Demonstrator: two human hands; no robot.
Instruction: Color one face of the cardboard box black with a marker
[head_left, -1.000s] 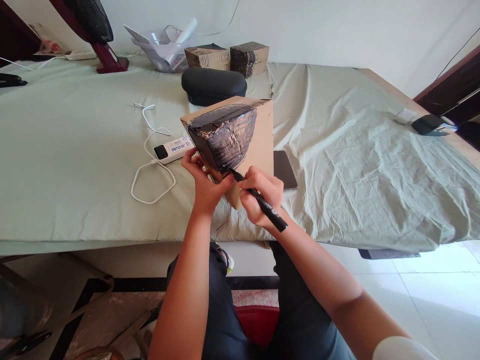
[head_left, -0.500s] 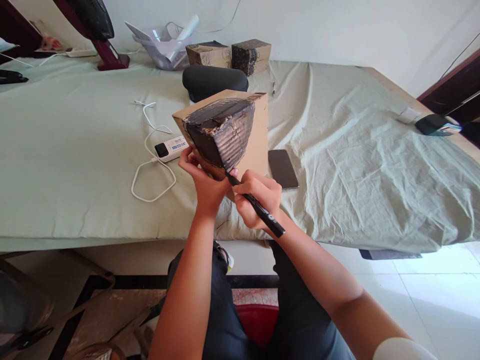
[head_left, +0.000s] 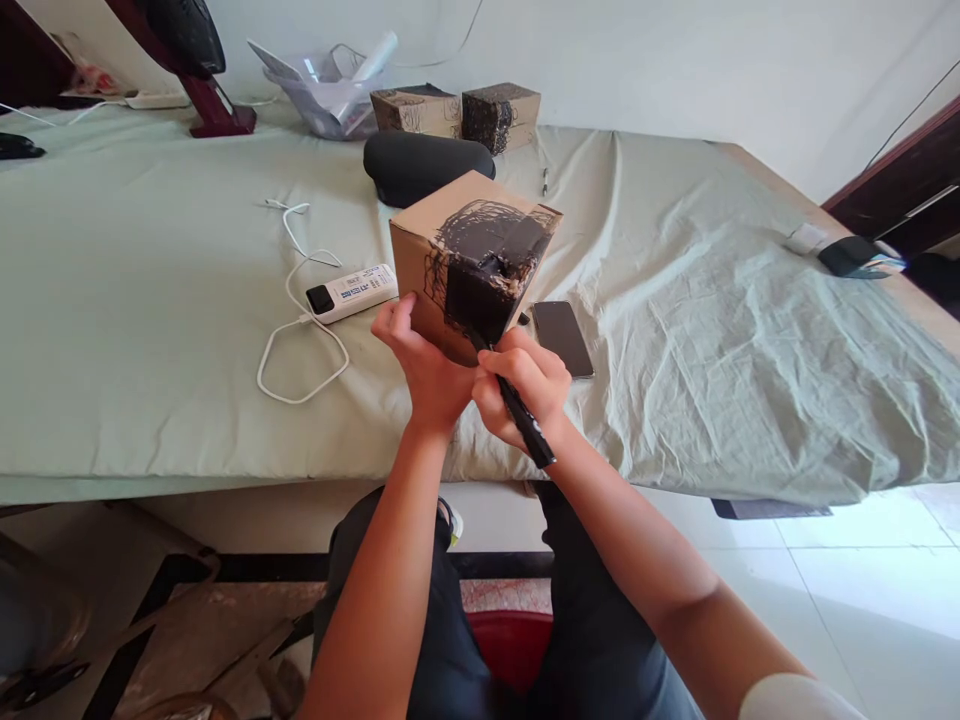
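A brown cardboard box (head_left: 424, 265) is tilted up above the near part of the table, one corner scribbled over in black. That corner looks torn and rough. My left hand (head_left: 431, 365) grips the box from below on its left side, thumb and fingers against the cardboard. In my right hand (head_left: 525, 380) is a black marker pen (head_left: 529, 425), held like a pencil. Its tip end meets the lower edge of the blackened corner; the exact contact is hidden by my fingers.
Right of the box lies a phone (head_left: 564, 340); left of it, a white power strip (head_left: 352, 292) with a white cable (head_left: 289, 325). Behind are a black case (head_left: 427, 165), two scribbled cardboard boxes (head_left: 500, 115) and a plastic basket (head_left: 326, 105). A green cloth (head_left: 150, 300) covers the table.
My left hand has turned the box, so its left side and top now show more and the ribbed torn side is out of sight. The marker stays at the blackened corner.
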